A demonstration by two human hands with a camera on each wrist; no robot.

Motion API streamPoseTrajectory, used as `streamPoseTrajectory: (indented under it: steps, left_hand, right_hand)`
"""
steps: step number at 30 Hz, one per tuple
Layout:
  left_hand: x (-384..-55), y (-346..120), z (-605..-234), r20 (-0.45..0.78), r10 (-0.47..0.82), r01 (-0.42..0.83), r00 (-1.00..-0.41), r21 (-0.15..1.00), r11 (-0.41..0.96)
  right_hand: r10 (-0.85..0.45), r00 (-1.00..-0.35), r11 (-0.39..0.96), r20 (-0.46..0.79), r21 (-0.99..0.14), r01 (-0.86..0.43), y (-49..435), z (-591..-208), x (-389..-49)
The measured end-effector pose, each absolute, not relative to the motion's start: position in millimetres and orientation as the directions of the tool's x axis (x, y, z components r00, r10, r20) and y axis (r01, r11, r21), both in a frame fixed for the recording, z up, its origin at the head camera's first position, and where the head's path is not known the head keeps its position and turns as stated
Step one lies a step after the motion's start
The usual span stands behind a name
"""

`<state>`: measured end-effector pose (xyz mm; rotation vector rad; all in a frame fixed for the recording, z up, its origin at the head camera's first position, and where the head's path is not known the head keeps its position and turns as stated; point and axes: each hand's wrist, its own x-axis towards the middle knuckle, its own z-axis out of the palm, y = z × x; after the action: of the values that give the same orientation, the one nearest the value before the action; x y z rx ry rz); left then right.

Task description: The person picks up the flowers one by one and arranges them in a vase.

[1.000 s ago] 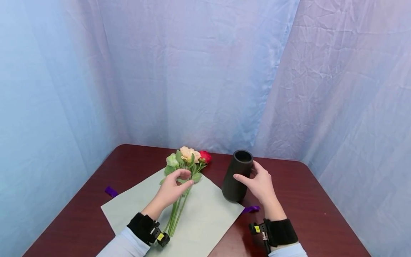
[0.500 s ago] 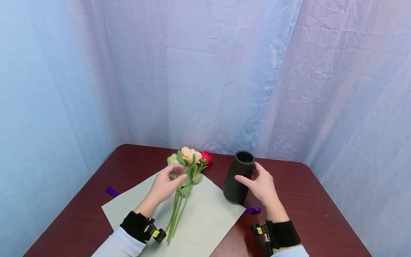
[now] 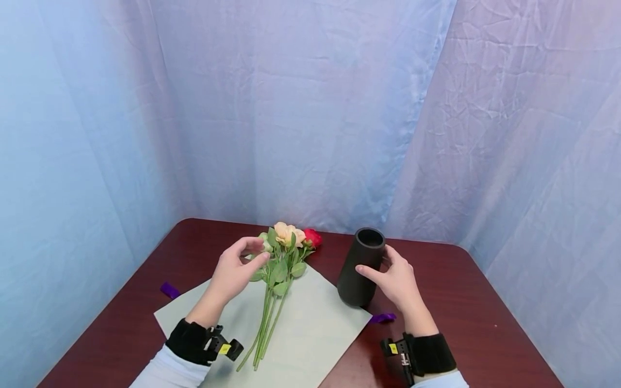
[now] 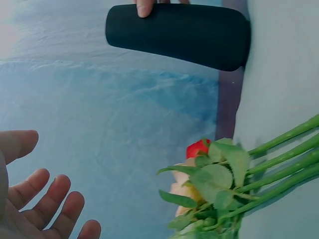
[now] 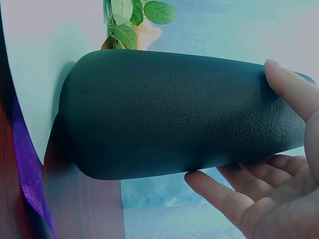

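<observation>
A dark, tapered vase [image 3: 356, 277] stands at the right corner of a pale sheet of paper [image 3: 310, 323]. My right hand [image 3: 399, 277] holds it near the top, thumb in front and fingers around the far side, as the right wrist view also shows on the vase [image 5: 174, 109]. On the sheet lies a bunch of flowers [image 3: 286, 253] with cream, red and pale green heads, its long green stems [image 3: 264, 328] pointing toward me. To the left of the blooms hovers my left hand [image 3: 233, 272], fingers loosely bent with nothing in them; its fingertips overlap the green bloom in the head view.
Purple ribbon ends show from under the paper, one ribbon end [image 3: 170, 290] at the left and another ribbon end [image 3: 383, 318] at the right. Beneath is a dark reddish-brown table [image 3: 466, 302]. Light blue curtains [image 3: 301, 118] hang behind and on both sides.
My left hand has drawn back left, away from the flowers. Stems lie slightly more spread, their ends nearer to me. My right hand and the vase have stayed almost still.
</observation>
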<state>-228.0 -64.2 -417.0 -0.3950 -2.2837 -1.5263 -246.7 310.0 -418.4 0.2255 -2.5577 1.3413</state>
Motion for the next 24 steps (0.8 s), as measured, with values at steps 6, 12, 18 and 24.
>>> streamPoseTrajectory:
  steps: [6,12,18,24]
  left_hand:
    - [-226,-70,-413,0.436,-0.025,0.382,-0.900,0.814,0.438]
    - [-223,-74,-411,0.394,-0.072,0.304,-0.916,0.803,0.513]
    - [-225,-77,-411,0.389,-0.066,0.287,-0.919,0.773,0.566]
    - [-231,-76,-415,0.373,-0.057,0.275,-0.926,0.770,0.575]
  right_hand:
    - [-0.025,-0.956,0.575,0.292,-0.778,-0.253,312,-420,-246]
    - [-0.031,-0.952,0.584,0.305,-0.767,-0.265,311,-419,-247]
    - [-0.029,-0.951,0.585,0.308,-0.766,-0.266,310,-416,-248]
    - [-0.024,-0.955,0.585,0.296,-0.770,-0.254,309,-419,-247]
